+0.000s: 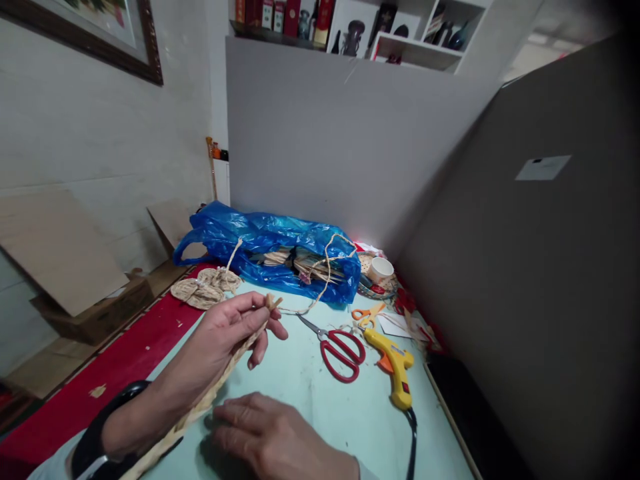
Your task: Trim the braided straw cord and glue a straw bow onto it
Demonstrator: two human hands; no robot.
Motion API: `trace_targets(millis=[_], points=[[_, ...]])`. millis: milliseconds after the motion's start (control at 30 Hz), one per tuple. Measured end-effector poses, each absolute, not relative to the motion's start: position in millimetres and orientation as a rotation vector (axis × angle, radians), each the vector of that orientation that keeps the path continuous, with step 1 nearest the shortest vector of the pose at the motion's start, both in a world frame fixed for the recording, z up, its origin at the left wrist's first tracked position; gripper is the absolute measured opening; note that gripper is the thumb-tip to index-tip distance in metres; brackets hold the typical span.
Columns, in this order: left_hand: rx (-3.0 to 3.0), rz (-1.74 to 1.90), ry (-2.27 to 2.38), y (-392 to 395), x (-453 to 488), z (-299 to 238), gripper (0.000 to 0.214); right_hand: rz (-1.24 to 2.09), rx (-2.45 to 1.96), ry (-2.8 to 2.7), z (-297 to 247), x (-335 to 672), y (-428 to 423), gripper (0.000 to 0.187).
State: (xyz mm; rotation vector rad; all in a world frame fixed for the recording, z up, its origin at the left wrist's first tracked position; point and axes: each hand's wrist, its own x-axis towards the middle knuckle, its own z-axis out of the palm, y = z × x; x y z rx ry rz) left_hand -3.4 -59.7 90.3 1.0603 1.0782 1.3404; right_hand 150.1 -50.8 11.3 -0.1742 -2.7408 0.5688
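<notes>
My left hand (240,327) pinches one end of a braided straw strip (227,373) between thumb and fingers, with short loose ends (274,303) standing out above the grip. The strip runs down along my forearm and out at the bottom edge. Below it, my right hand (285,437) hovers low over the table, palm down, fingers slightly bent and apart, apparently holding nothing. A small dark spot near its fingertips is too blurred to name. Red-handled scissors (340,350) lie beyond my hands, beside a yellow glue gun (393,363) with a black cord.
A blue plastic bag (235,227) holding dried straw husks lies at the back, with a thin twisted straw cord (327,273) trailing from it. Coiled straw pieces (200,290) rest at left. Orange scissors (367,313) and a white cup (381,270) stand right. Grey panels (340,147) border the table.
</notes>
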Motion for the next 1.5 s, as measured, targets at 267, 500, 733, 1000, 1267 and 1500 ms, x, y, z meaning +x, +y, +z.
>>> trace_targets(millis=[267, 500, 733, 1000, 1267, 1500], points=[[1.203, 1.194, 1.031, -37, 31, 80, 0.020, 0.980, -0.808, -1.806, 72, 204, -2, 0.018], [1.303, 1.092, 1.070, -17, 51, 71, 0.022, 1.213, -0.691, -1.609, 65, 219, 8, 0.013], [1.326, 0.987, 1.143, -8, 50, 61, 0.026, 1.254, -0.719, -1.665, 52, 229, 19, 0.010], [1.330, 0.989, 1.187, -8, 45, 60, 0.027, 1.217, -0.705, -1.730, 51, 230, 21, 0.001], [1.248, 0.918, 1.212, -13, 44, 70, 0.016, 1.247, -0.637, -1.657, 50, 228, 21, 0.015], [1.168, 0.938, 1.172, -10, 41, 64, 0.009, 1.189, -0.721, -1.731, 53, 228, 19, 0.010]])
